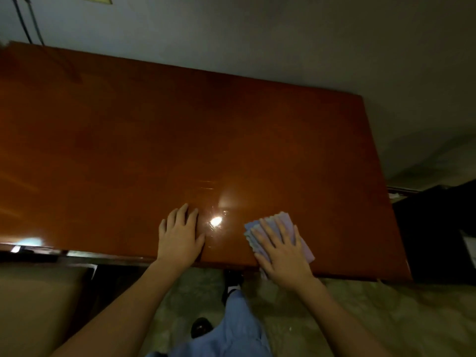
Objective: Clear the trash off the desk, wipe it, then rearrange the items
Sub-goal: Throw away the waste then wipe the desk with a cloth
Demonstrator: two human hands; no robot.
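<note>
1. The right hand (280,249) lies flat with its fingers straight and spread, palm down on a folded cloth (278,231), pressing it onto the desk (180,130).
2. The cloth is pale lilac-blue with wavy edges; it sits at about 5 o'clock on the desktop, right at the near edge, and one corner hangs just past that edge under the heel of the hand.
3. The fingers of the right hand point toward 11 o'clock, and the cloth shows beyond the fingertips and on both sides of the hand.
4. The left hand (180,234) rests at about 6 o'clock on the desk, near the right hand but apart from it, flat and wide with the fingers straight and close together, touching bare wood and holding nothing.
5. Between the two hands a bright glare spot (216,221) shines on the glossy surface, with fine streaks around it.
6. The desk is a reddish-brown polished slab that fills most of the view; its far edge runs from 10 o'clock to 2 o'clock against a grey wall (257,34).
7. Two dark cables (25,21) hang on the wall at 11 o'clock.
8. Below the near edge, at 6 o'clock, light blue trousers (231,325) and a dark shoe (201,325) stand on a pale floor (386,318).
9. A dark piece of furniture (438,228) stands off the desk's end at 3 o'clock; its details are too dim to tell.
</note>
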